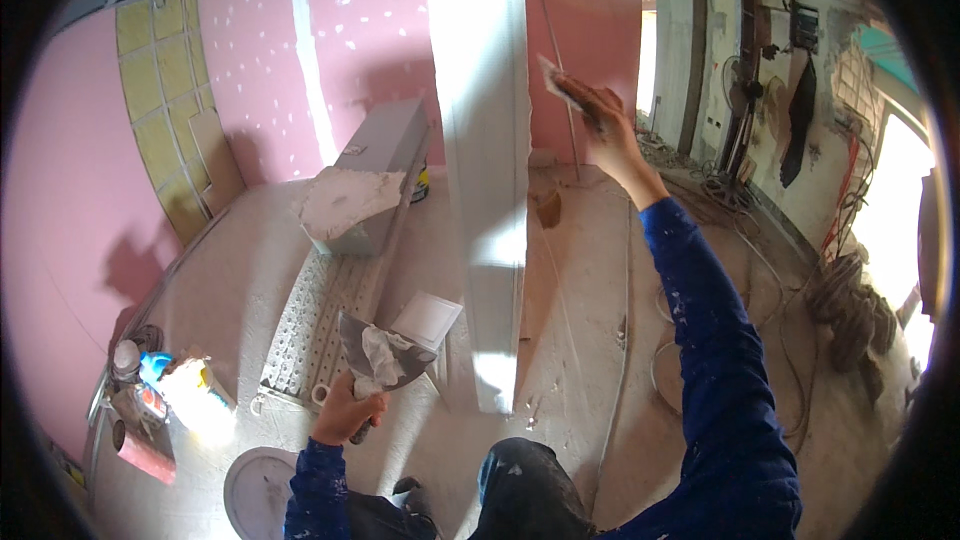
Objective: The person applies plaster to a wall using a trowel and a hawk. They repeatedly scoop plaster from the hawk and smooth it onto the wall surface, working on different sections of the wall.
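- White paste (381, 355) lies in a lump on a broad metal blade (412, 368), near and left of centre; the paste hides part of the blade.
- Left hand (350, 410): fingers closed around the blade's handle, whose end shows below them; the grip covers the rest.
- Right hand (613, 137): raised, farther off and to the right, fingers clamped on a flat tool (568, 90). Hand and tool are blurred, so the tool's exact shape and each finger's place cannot be told.
- White column (487, 180): stands between the two hands, its top cut off by the upper edge. Glare washes out much of its face; whether the flat tool touches it cannot be told.
- Perforated metal plank (315, 325): on the left, its far part hidden by a paste-smeared board (350, 202).
- Square pale panel (430, 318): just beyond the broad metal blade, its near corner partly covered by it.
- Round pale lid (258, 493): near left, cut off by the lower edge and partly behind the left sleeve (318, 490).
- Small items around the bright lamp glow (208, 405), far left, are hard to make out.
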{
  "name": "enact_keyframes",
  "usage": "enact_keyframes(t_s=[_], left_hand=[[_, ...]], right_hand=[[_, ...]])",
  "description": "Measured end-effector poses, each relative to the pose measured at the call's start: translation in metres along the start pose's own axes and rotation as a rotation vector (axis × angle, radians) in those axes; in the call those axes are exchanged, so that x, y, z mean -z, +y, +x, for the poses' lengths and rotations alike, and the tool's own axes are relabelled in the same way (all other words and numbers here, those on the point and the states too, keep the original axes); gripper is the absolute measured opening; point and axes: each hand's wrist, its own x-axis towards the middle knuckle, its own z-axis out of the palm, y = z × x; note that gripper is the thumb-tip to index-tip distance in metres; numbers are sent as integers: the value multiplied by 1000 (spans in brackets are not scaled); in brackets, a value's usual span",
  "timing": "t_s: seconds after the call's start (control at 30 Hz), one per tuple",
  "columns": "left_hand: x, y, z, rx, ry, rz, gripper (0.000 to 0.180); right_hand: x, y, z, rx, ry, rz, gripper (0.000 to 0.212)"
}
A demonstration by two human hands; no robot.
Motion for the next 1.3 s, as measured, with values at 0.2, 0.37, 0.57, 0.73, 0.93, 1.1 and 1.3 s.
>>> enact_keyframes(t_s=[0.2,0.37,0.57,0.73,0.93,1.1,1.3], left_hand=[[2,2,-5,92,2,57,34],[-1,3,-6,82,-38,64,36],[-4,11,-16,123,2,140,37],[-5,14,-25,156,47,166,34],[-8,11,-19,214,12,260,38],[-13,8,-12,144,-91,218,44],[-19,3,-6,133,-118,279,49]], right_hand=[[30,-34,-15,212,102,-114,56],[17,-47,-21,220,21,-176,51],[-9,-29,-44,188,-20,-214,59],[-23,-8,-72,201,-100,-241,59],[-40,-5,-117,90,-207,-171,61],[-30,-27,-143,76,-76,-62,58],[-35,-44,-146,67,-131,-141,61]])
